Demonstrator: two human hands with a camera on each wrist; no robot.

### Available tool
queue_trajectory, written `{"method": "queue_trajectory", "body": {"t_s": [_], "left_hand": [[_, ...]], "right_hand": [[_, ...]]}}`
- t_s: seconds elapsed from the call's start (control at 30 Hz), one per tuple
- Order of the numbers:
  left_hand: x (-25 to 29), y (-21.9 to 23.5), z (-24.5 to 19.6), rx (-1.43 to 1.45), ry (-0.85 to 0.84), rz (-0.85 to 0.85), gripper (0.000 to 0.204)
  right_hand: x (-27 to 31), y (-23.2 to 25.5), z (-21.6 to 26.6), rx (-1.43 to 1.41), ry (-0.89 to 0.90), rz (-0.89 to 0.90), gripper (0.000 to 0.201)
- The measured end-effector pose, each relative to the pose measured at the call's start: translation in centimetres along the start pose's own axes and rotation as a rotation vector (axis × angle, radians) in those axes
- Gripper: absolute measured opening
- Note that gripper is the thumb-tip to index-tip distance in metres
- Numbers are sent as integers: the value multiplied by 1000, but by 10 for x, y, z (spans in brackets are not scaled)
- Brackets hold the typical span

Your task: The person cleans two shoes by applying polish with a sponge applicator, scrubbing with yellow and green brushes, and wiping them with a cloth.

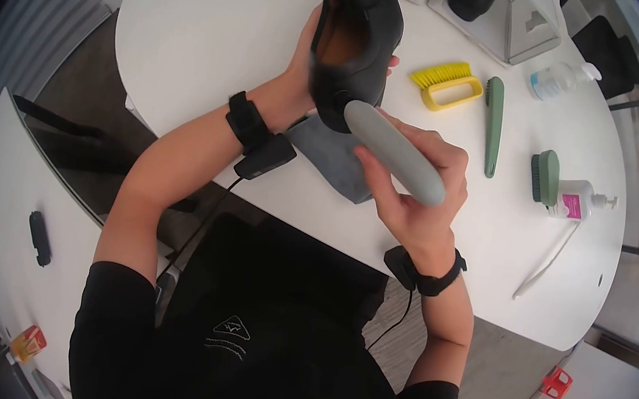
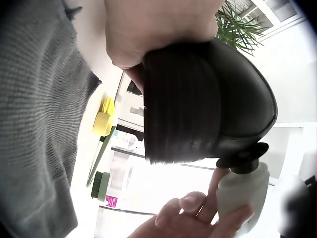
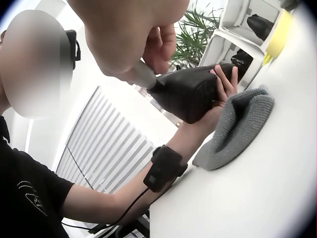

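A black shoe (image 1: pixel 367 48) is held up over the white table by the left hand (image 1: pixel 301 76), whose fingers wrap around its underside. The right hand (image 1: pixel 422 185) grips a grey-white bottle (image 1: pixel 398 153) and holds its black tip against the shoe. In the left wrist view that black tip touches the shoe (image 2: pixel 242 89), with the pale bottle (image 2: pixel 242 191) below it between fingers and thumb. A grey cloth (image 1: pixel 331 157) lies on the table under the hands; the right wrist view shows the cloth (image 3: pixel 235 131) folded beside the left hand (image 3: pixel 223 94).
To the right lie a yellow brush (image 1: pixel 451 88), a long green brush (image 1: pixel 493 125) and a smaller green brush (image 1: pixel 547 177). Two pump bottles stand nearby, one clear (image 1: pixel 557 81), one with a pink label (image 1: pixel 573 202). An open box (image 1: pixel 512 23) with a dark item is at the back.
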State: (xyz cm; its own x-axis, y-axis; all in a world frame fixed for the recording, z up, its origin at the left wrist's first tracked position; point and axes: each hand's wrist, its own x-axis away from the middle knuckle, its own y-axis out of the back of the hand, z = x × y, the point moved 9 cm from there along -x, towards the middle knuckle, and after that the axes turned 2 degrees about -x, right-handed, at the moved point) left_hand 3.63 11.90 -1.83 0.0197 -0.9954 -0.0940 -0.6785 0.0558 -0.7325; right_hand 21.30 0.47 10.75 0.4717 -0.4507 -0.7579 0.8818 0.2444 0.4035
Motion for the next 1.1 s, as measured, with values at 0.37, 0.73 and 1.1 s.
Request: {"method": "queue_trajectory", "body": {"t_s": [0.37, 0.73, 1.1], "left_hand": [[-4, 10, 7, 82, 16, 228, 59], [50, -52, -5, -151, 28, 524, 51], [37, -68, 17, 264, 481, 271, 80]], "right_hand": [[6, 3, -10, -52, -17, -28, 50], [11, 40, -78, -160, -375, -221, 39], [11, 86, -90, -273, -580, -422, 53]]}}
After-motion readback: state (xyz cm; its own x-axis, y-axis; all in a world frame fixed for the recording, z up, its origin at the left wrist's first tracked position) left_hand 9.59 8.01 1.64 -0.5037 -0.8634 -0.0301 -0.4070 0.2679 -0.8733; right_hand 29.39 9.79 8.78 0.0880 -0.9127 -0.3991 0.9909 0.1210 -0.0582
